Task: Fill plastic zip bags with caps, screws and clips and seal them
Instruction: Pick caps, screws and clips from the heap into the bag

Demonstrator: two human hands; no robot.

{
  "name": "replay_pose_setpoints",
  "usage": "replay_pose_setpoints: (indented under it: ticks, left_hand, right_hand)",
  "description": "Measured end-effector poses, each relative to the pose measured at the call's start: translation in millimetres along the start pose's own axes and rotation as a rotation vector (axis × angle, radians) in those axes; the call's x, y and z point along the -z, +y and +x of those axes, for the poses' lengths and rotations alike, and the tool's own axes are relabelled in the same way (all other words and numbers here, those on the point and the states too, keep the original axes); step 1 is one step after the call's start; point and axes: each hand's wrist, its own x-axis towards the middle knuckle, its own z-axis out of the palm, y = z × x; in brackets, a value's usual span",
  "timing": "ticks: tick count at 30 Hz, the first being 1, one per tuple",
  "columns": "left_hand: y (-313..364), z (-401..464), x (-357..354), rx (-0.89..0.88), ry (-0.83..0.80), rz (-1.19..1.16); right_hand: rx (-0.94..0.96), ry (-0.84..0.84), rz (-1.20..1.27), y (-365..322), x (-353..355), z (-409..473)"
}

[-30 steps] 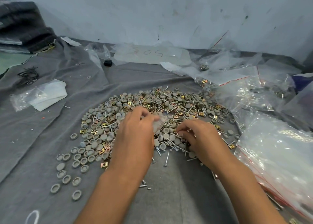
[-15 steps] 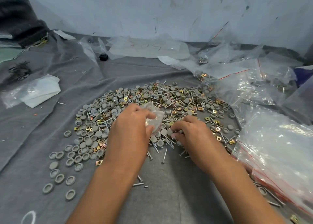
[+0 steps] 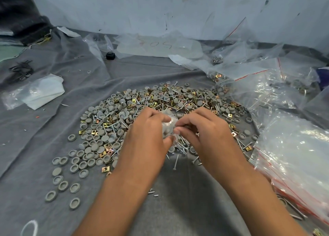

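- Small clear plastic zip bag (image 3: 169,127), crumpled, pinched between both hands above the pile.
- Grey round caps (image 3: 99,139), silver screws (image 3: 175,161) and brass square clips (image 3: 106,169) lie heaped on grey cloth.

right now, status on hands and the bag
Left hand and right hand both pinching small zip bag. Bag held above parts pile, grey caps inside. Nothing in the way.

Scuffed pale wall (image 3: 160,7) behind grey cloth-covered surface (image 3: 53,128) (creased, w/ folds).
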Motion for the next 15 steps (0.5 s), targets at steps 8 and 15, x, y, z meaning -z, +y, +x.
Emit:
replay_pose_setpoints:
  ticks: [8, 15]
  left_hand:
    - [3.1, -0.2, -0.6, -0.040, -0.002, -0.014]
    - [5.6, -2.2, 3.2, -0.040, 0.028, -0.032]
  right_hand:
    - [0.084, 0.107, 0.043, -3.7, 1.2, -1.0]
    - [0.120, 0.145, 0.058, -2.6, 3.3, -1.5]
